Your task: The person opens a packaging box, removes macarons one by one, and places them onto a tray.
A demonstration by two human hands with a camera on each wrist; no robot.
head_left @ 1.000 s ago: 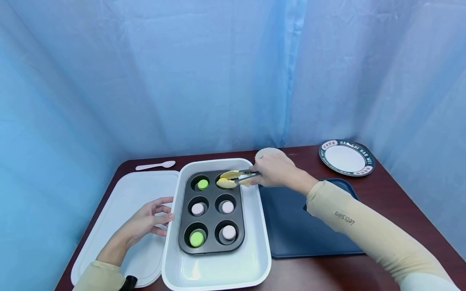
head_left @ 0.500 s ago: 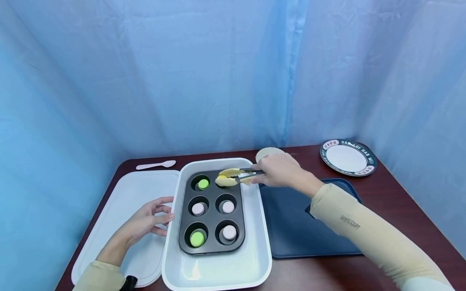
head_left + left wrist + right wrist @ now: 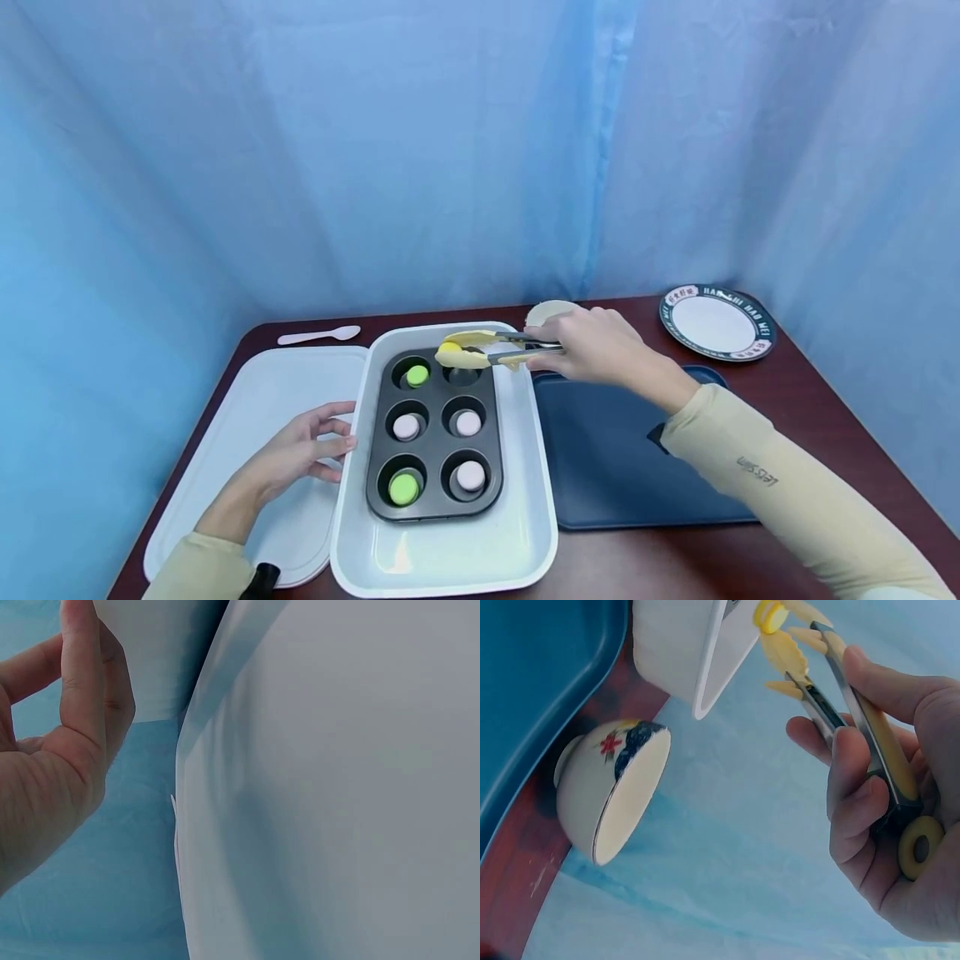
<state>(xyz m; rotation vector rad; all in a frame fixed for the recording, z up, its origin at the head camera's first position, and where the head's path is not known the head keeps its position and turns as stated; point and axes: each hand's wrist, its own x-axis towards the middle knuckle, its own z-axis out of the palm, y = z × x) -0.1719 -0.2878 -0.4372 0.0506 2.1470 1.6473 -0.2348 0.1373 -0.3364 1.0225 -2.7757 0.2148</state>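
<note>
My right hand (image 3: 600,346) grips a pair of tongs (image 3: 877,742) with pale yellow tips. Between those tips sits a small yellow macaron-like disc (image 3: 770,615), held above the far right cup of a dark muffin tin (image 3: 435,450). That cup looks bare inside, while the other cups hold green or pale pink discs, such as a green one (image 3: 404,489) at the near left. The tin lies in a white deep tray (image 3: 442,575). At the tray's left wall is my left hand (image 3: 303,450), fingers relaxed and fingertips at the rim.
Left of the deep tray lies a flat white board (image 3: 255,400) with a pale spoon (image 3: 318,335) behind it. A dark blue tray (image 3: 622,467) is on the right. Behind it stand a flowered bowl (image 3: 615,787) and, further right, a green-rimmed plate (image 3: 712,323).
My right hand has drawn the tongs up and slightly right, lifting the yellow disc out of the far right cup, whose inside now shows. The left hand stays at the tray's wall.
</note>
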